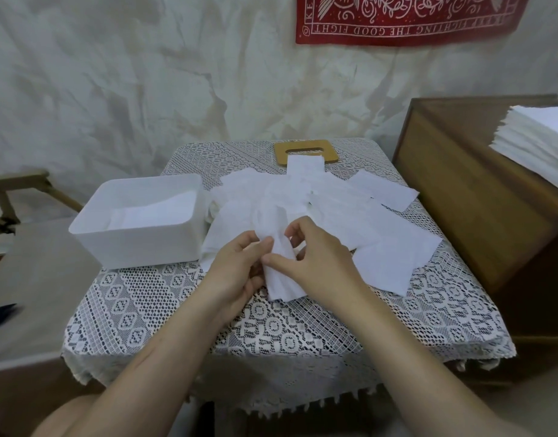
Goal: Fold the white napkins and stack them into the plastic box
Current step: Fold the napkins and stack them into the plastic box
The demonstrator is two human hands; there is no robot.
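A person sits at a small table draped in a lace tablecloth point(183, 313), seen from above through their own eyes. Both hands meet near the middle of the table over one white napkin point(282, 275), which lies as a long narrow strip running away from the body, its near end resting on the cloth. The left hand point(236, 272) has its fingers curled, thumb and fingertips pinching the strip's left edge. The right hand point(318, 263) pinches the same strip from the right, thumb and forefinger closed on it while the other fingers arch above. Behind the hands a loose heap of unfolded napkins point(350, 216) fans across the table, several overlapping. To the left, just beside the heap, stands the white plastic box point(135, 247), open-topped, with what looks like a few folded napkins lying flat inside. A wooden lid point(306, 152) with a slot sits at the far edge, partly covered by a napkin. On a wooden cabinet point(479, 209) to the right rests a tall stack of napkins point(542, 143). The step in hand appears to be folding this one napkin, partway done. Next would likely come folding the strip across its length, pressing the crease, then carrying it left into the box.
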